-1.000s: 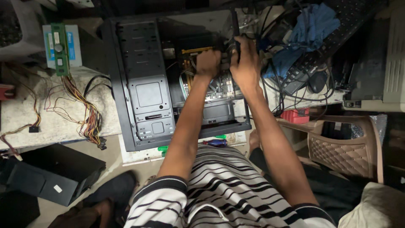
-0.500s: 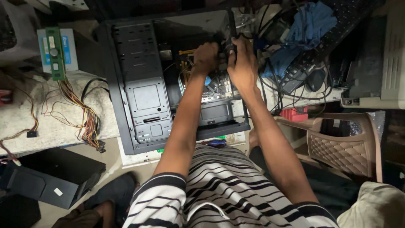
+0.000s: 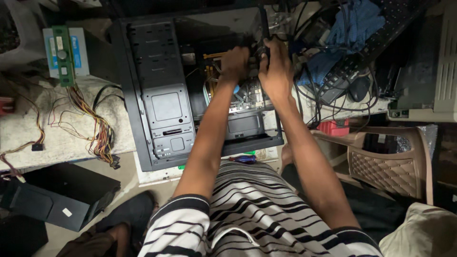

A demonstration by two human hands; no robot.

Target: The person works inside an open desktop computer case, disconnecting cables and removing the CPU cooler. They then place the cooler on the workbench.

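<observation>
An open black computer case (image 3: pixel 166 109) lies on its side in front of me, with the motherboard (image 3: pixel 245 95) showing inside. Both my hands reach into its far right corner. My left hand (image 3: pixel 235 64) has its fingers curled around a dark part (image 3: pixel 254 51) by the case's rear wall. My right hand (image 3: pixel 275 71) grips the same part from the right side. What the part is cannot be made out; my fingers hide most of it. A blue cable runs just below my left hand.
Left of the case lie a green circuit board (image 3: pixel 63 54) on a small box and a bundle of coloured wires (image 3: pixel 97 131). A black panel (image 3: pixel 57 195) lies on the floor. To the right are a tangle of cables, a keyboard (image 3: pixel 376 47), a mouse (image 3: pixel 359 88), a blue cloth (image 3: pixel 354 26) and a brown plastic chair (image 3: pixel 392 166).
Both hands stay at the same corner of the case, with small shifts of the fingers. The view has drifted slightly.
</observation>
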